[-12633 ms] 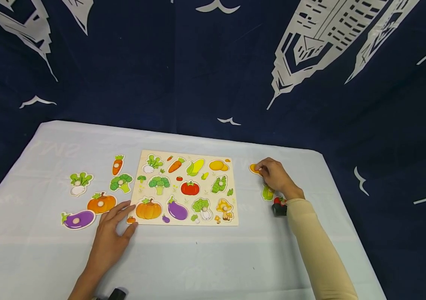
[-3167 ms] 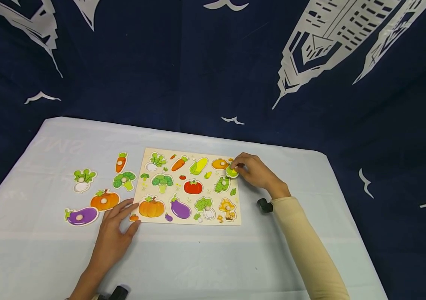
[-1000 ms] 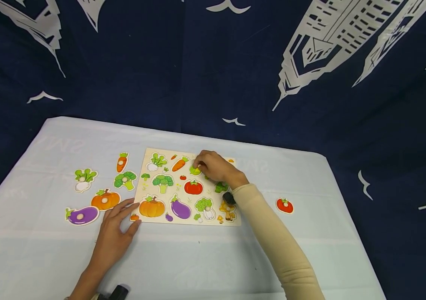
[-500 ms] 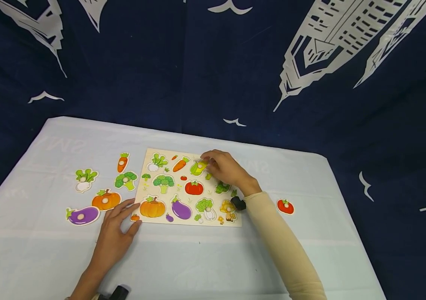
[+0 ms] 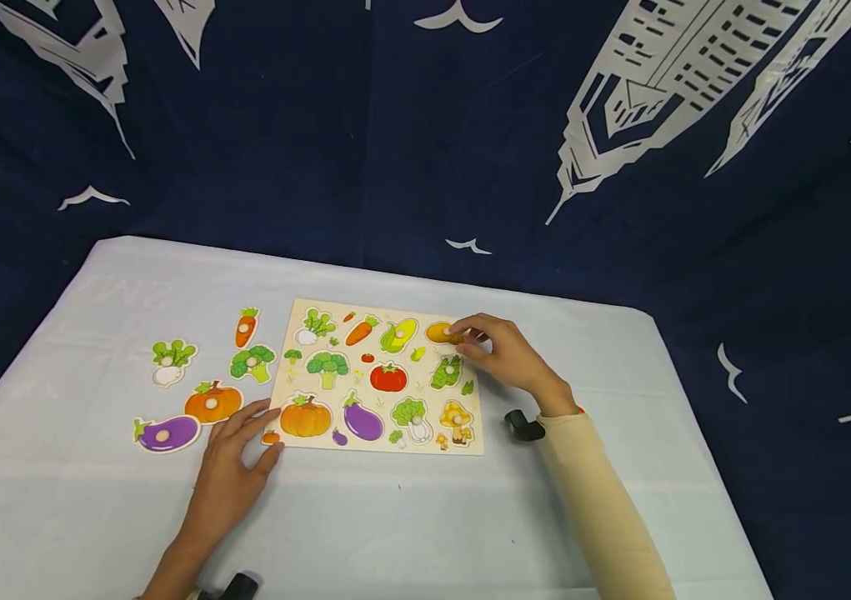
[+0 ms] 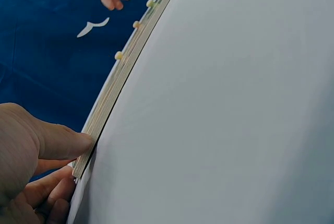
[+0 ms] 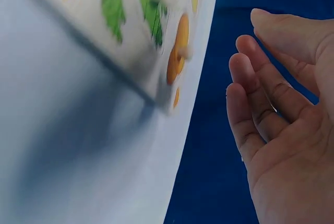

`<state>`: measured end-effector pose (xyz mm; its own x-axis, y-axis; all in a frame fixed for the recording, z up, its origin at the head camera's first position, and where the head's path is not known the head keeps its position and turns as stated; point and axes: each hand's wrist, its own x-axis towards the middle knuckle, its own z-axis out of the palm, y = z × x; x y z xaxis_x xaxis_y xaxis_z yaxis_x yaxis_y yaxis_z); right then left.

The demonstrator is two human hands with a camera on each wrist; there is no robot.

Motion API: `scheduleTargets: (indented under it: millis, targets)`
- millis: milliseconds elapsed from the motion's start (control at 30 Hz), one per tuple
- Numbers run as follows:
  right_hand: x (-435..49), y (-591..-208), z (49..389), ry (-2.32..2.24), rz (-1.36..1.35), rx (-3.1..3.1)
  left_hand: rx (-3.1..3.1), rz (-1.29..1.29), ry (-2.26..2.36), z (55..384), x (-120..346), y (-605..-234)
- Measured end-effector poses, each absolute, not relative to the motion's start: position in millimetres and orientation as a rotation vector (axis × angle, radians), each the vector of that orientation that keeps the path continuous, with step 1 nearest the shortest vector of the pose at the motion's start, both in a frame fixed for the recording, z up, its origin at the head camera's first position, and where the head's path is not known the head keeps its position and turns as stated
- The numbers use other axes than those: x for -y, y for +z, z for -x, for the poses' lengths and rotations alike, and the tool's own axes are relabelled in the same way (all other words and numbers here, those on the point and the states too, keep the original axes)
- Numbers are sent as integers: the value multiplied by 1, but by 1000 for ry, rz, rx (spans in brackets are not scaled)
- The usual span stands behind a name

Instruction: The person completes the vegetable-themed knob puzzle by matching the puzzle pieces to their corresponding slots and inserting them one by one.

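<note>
A wooden vegetable puzzle board (image 5: 353, 367) lies on the white table. My left hand (image 5: 233, 467) holds its near left corner, the thumb (image 6: 68, 140) against the front edge and fingers at the left side. My right hand (image 5: 503, 354) is above the board's right edge, fingers loosely bent and holding nothing, as the right wrist view shows. Just left of it lies the corn piece (image 5: 398, 336) in its place. The potato piece (image 5: 438, 332) is partly covered by the fingers, and the asparagus piece (image 5: 446, 372) sits below it, knob up.
Left of the board lie loose knobbed pieces: carrot (image 5: 246, 327), broccoli (image 5: 252, 364), turnip (image 5: 172, 363), pumpkin (image 5: 212, 403) and eggplant (image 5: 167, 434). A red sliver shows behind the right wrist, where the tomato piece lay. A dark blue patterned cloth (image 5: 282, 150) hangs behind the table.
My right hand has let go of the corn piece, now lying in its place, and moved right, covering most of the tomato piece. Earlier it brought potato and corn pieces from the right. The left hand stays.
</note>
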<state>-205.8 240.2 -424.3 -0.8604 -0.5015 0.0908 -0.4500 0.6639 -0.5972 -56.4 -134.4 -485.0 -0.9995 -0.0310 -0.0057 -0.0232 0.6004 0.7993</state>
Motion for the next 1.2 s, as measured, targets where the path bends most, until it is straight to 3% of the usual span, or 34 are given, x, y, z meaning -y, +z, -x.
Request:
scheduleTargets:
  millis: [1200]
  targets:
    - [-379,-426,138,-879,500,-2777,2804,-51,-1388,56,134,-484]
